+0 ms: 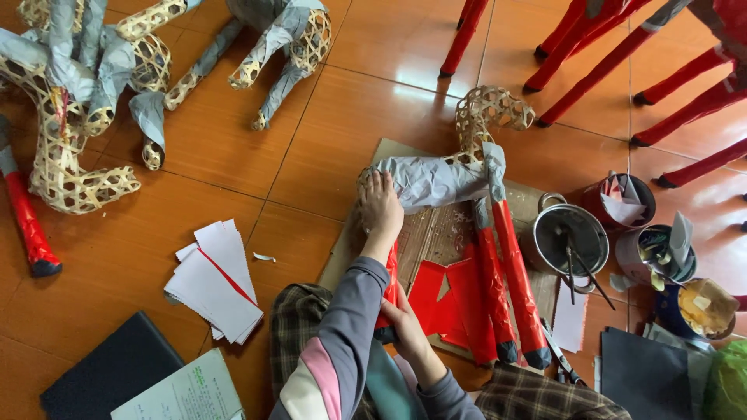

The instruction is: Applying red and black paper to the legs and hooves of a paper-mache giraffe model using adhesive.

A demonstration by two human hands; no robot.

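Note:
A woven bamboo animal frame lies on a cardboard sheet, its body wrapped in grey paper and its legs in red paper. My left hand presses flat on the grey rump of the frame. My right hand grips the lower end of a red-wrapped hind leg near its black tip. Two other red legs stretch toward me at the right. Loose red paper pieces lie between the legs.
A metal pot with sticks and several cans stand at the right. White paper slips lie on the tiled floor at the left. More bamboo frames sit at the top left, red-wrapped legs at the top right.

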